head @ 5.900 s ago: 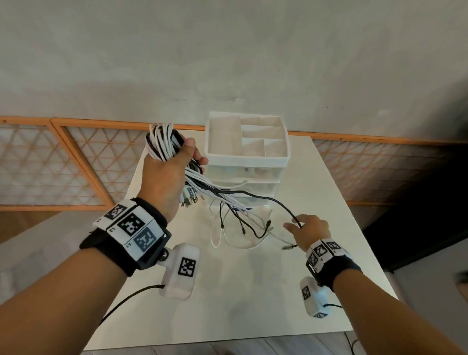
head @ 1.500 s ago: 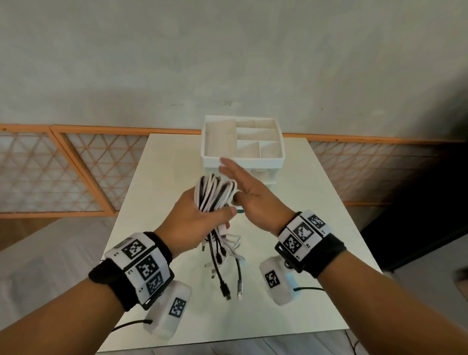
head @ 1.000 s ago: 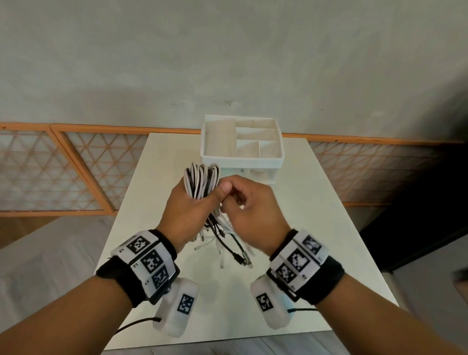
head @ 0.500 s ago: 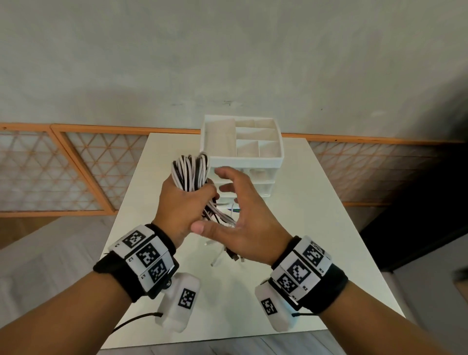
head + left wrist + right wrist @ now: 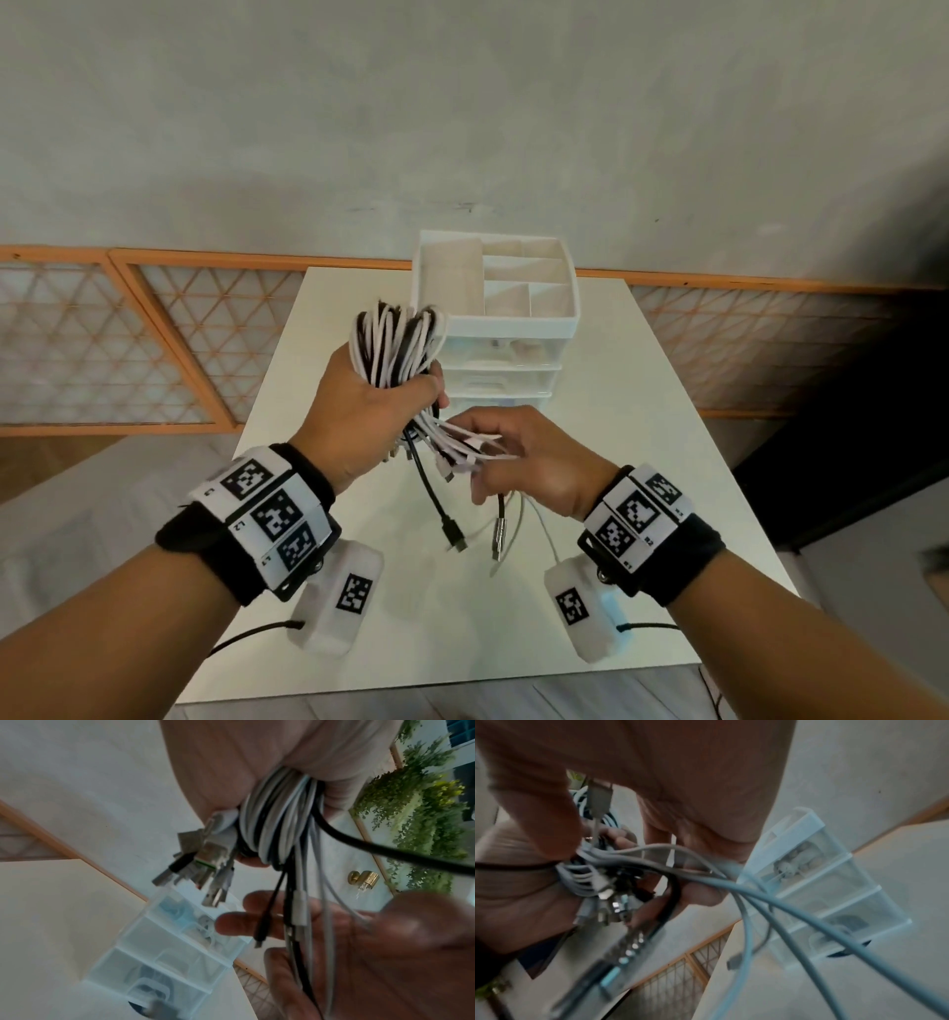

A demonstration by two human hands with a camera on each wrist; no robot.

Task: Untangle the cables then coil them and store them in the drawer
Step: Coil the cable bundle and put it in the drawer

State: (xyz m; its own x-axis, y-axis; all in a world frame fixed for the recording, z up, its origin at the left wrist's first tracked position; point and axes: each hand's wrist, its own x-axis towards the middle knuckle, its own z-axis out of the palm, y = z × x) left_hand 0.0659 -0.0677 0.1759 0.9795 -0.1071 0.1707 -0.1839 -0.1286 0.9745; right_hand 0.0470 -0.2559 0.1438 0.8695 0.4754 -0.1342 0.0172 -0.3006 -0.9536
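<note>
Nearest, the right hand (image 5: 534,462) curls around loose cable ends (image 5: 462,452). Just beyond, the left hand (image 5: 369,406) grips the coiled cables (image 5: 395,344) above the table (image 5: 642,411). Farther back, the drawer unit (image 5: 500,360) stands closed; storing remains.

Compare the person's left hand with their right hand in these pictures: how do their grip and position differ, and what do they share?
The left hand is raised and fisted tightly round the looped cable bundle; the right hand sits lower, fingers loosely curled round the loose cable ends trailing below. The left hand holds the looped part near the drawer unit, whereas the right hand gathers strands with plugs dangling towards the table. Both wear marker-covered wristbands and hold the same cables.
</note>
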